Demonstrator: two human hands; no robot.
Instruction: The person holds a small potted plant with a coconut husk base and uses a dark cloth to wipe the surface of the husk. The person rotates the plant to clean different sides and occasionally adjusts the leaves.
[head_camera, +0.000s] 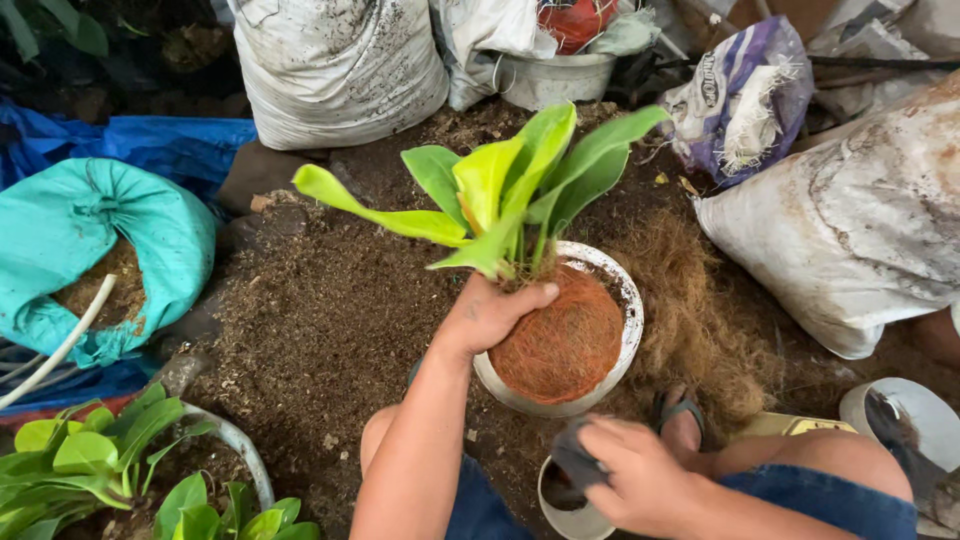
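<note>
My left hand (490, 312) grips the base of a plant with broad yellow-green leaves (510, 185), holding it upright at the rim of a white round pot (632, 318). Reddish-brown coconut fibre (565, 340) fills the pot. My right hand (630, 475) is lower down, closed on a small dark scoop-like thing (575, 462) over a small white cup (562, 510) near my knees. What the dark thing is exactly, I cannot tell.
Dark soil (330, 310) and loose brown fibre (700, 320) cover the ground. A teal sack of soil (90, 250) lies left, white sacks (335, 70) behind and right (850, 230). Green potted plants (110, 455) stand at bottom left, another white pot (900, 420) at right.
</note>
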